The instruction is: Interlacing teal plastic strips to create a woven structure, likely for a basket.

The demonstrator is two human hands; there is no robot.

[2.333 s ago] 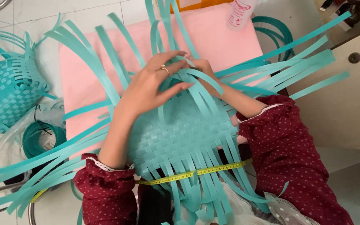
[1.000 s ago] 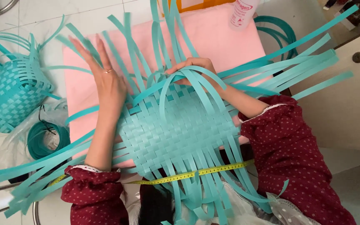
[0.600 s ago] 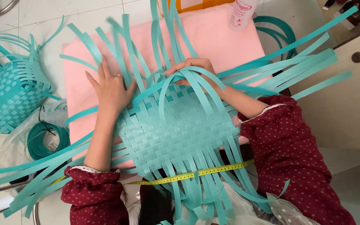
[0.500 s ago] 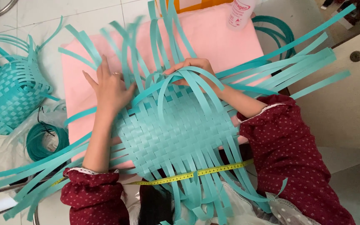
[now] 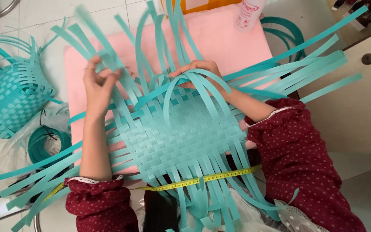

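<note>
Left hand (image 5: 97, 83) pinches a teal strip (image 5: 108, 60) beside the woven mat (image 5: 185, 133).

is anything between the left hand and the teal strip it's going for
Nothing visible does. The left hand already pinches a flat teal plastic strip at the far left of the woven teal mat; neighbouring loose strips lie beside it, not across. The right hand presses the mat's far edge.

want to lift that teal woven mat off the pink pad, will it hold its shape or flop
The woven mat would probably sag some: its loose strips arch and curl wherever nothing holds them. The tight centre weave should likely stay together. It looks light for its size, thin flat bands, so the pink pad may not grip it.
</note>
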